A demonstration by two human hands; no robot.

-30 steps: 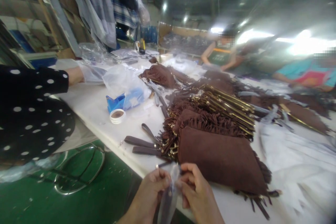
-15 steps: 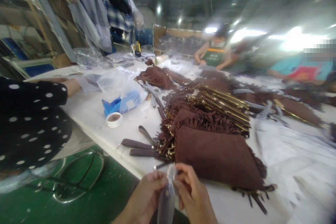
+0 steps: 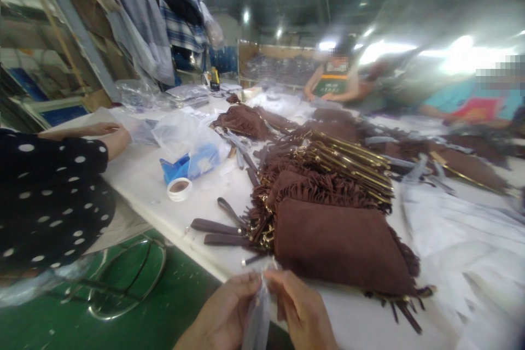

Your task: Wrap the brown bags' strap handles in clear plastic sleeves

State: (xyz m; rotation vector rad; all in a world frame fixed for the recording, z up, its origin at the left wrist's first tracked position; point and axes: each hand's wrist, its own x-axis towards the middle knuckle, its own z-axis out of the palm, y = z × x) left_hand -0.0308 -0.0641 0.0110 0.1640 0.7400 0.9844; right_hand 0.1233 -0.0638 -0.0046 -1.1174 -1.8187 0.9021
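Right at the near left corner of the brown fringed pouch (image 3: 340,246), a translucent plastic sleeve (image 3: 257,318) is pinched near its top by the left hand (image 3: 225,306) and the right hand (image 3: 301,306), fingertips close together. Left of the pouch, dark wrist straps (image 3: 217,226) are splayed out; behind it, gold-edged pouches (image 3: 348,159) are piled.

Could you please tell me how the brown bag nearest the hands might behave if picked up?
The brown bag would probably flex, since it looks like soft, suede-like fabric. The fringe at its right edge would likely swing loose, being narrow strips. Its matte surface suggests it probably isn't slippery.
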